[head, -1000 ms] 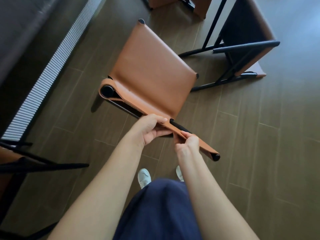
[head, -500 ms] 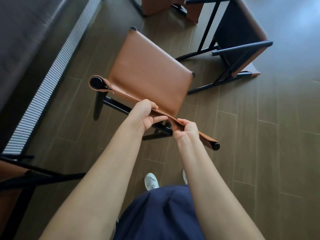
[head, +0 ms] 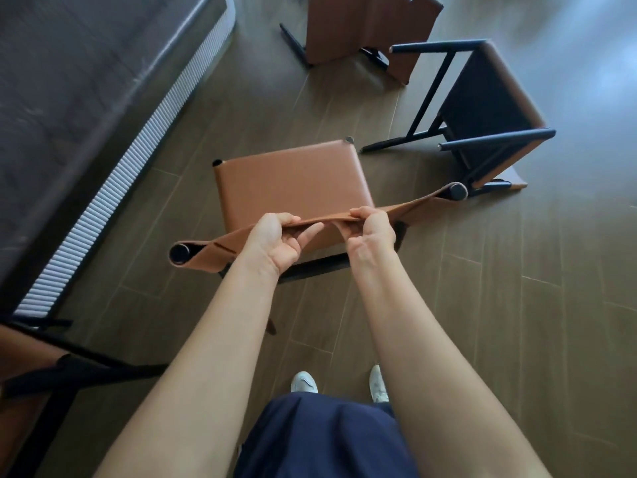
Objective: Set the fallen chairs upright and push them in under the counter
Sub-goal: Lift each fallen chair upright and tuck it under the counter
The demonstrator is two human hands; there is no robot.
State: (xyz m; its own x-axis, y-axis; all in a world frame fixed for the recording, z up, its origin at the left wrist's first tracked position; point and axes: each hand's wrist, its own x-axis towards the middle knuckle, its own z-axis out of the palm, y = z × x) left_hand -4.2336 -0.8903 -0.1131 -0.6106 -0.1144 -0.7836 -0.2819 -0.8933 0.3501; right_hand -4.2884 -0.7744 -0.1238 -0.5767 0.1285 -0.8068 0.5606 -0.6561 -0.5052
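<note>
**Both hands on the back strap of an upright chair**

Head view: the near chair (head: 293,181) stands on its legs on the wooden floor (head: 517,305), with its tan seat facing up. It is near the counter (head: 69,81) on the left but not yet under it. The left hand (head: 275,241) and right hand (head: 370,229) each pinch the back strap (head: 417,203), thumbs on top and fingers curled beneath, close together near its middle.

The strap is a soft leather band slung between two black posts. It bows and creases under the grip, so it will probably give before the chair follows. The thin tube frame suggests a light chair that one person can easily steer. For the push in, the stiff post ends or the seat edge would likely steer more truly than the slack middle. The smooth floor should let the feet slide.

A second chair (head: 489,108) lies on its side just beyond, legs in the air. A third chair (head: 362,25) at the top edge seems tipped too, though it is cut off by the frame.
</note>
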